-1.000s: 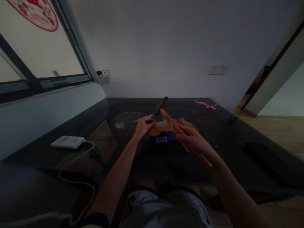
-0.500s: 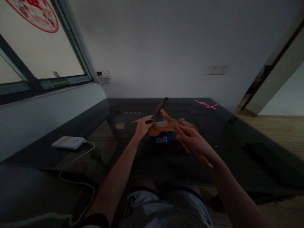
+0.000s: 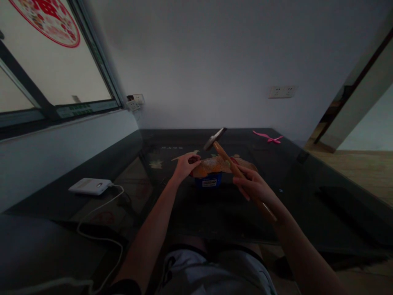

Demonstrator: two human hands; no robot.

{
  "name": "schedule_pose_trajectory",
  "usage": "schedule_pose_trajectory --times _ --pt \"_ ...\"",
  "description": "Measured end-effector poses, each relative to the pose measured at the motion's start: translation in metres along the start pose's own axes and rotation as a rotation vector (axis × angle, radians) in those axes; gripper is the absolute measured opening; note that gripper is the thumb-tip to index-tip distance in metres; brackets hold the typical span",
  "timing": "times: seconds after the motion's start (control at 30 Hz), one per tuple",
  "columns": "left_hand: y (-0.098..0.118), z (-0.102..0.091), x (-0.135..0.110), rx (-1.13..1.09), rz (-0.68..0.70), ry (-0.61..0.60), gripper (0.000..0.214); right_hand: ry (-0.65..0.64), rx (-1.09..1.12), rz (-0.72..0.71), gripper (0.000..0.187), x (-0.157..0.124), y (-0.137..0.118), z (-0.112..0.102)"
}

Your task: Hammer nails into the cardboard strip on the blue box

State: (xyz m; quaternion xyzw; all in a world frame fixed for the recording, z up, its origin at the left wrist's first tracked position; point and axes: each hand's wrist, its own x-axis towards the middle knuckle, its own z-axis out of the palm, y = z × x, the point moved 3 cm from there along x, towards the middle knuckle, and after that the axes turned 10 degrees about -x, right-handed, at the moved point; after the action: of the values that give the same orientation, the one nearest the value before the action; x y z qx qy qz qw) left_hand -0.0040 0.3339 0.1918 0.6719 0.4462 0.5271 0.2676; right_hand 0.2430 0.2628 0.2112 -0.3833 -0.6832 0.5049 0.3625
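Observation:
My right hand (image 3: 253,184) is closed around the wooden handle of a hammer (image 3: 229,159). Its metal head is raised, tilted up to the left, above an orange-brown speckled, fish-like thing (image 3: 211,165). That thing lies across a small blue container (image 3: 208,180) with a white label, and its pale, ragged ends reach out to both sides. At its left end my left hand (image 3: 184,167) is closed, thumb and forefinger curled together on it. What exactly lies between those fingers is dark and hard to make out.
A white power bank (image 3: 91,186) with a white cable lies on the dark glossy table (image 3: 184,221) at left. A pink ribbon (image 3: 270,138) rests at the back right, a dark flat object (image 3: 346,207) at the right. Wall sockets (image 3: 281,92) are behind.
The hammer head has shifted slightly to the right and turned, its metal now catching light. My right hand has moved a little right and down. My left hand stays in place.

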Motion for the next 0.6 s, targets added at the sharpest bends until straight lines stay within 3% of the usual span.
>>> schedule_pose_trajectory --times 0.1,0.2,0.3,0.4,0.47,0.6 --pt "0.003 -0.017 -0.005 0.036 0.051 0.03 0.034 0.05 0.076 -0.04 0.066 0.003 0.01 -0.004" --pt "-0.008 -0.055 -0.017 0.163 0.017 0.117 0.029 0.082 0.164 -0.108 0.063 0.007 0.015 -0.005" --pt "-0.033 -0.101 -0.036 0.477 -0.208 0.149 0.018 0.089 0.272 -0.184 0.058 0.008 0.018 -0.004" --pt "-0.059 -0.132 -0.057 0.768 -0.486 0.016 0.018 0.074 0.379 -0.227 0.053 0.006 0.019 -0.003" --pt "-0.067 -0.138 -0.066 0.848 -0.593 -0.06 0.022 0.062 0.439 -0.227 0.048 0.004 0.018 -0.001" --pt "-0.063 -0.129 -0.066 0.962 -0.665 -0.119 0.019 0.041 0.471 -0.204 0.042 0.0 0.015 0.003"
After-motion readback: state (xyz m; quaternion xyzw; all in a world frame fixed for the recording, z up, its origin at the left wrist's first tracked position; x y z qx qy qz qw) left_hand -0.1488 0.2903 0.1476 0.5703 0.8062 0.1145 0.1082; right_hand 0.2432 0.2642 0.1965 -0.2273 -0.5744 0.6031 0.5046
